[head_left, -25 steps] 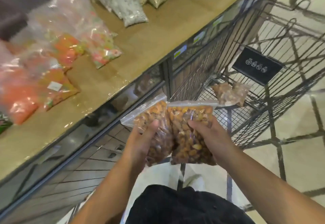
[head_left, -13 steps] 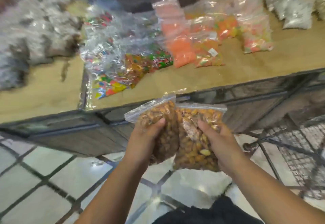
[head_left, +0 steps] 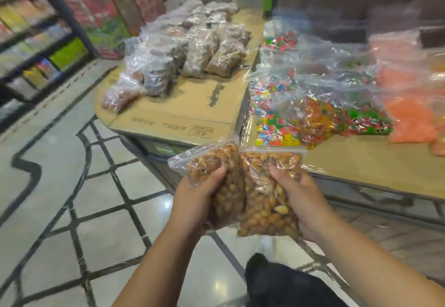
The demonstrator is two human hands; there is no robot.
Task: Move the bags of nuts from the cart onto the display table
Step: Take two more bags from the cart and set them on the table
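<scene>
Ahead lies the surface [head_left: 361,162], bagged nuts [head_left: 192,49] heaped far left. Near its edge, over the floor [head_left: 108,210], my left hand [head_left: 192,200] grips the left bag [head_left: 226,186], my right hand [head_left: 308,200] the right bag [head_left: 265,200], fingers [head_left: 277,173] curled round each middle. Soft, slick, weighty, I judge.

The left hand [head_left: 195,200] and right hand [head_left: 305,200] are bare, as are both forearms down to the bottom edge of the view, and the thumbnails are short and plain. A black garment [head_left: 284,285] fills the lower middle. A pale shoe [head_left: 265,245] shows just above it.
</scene>
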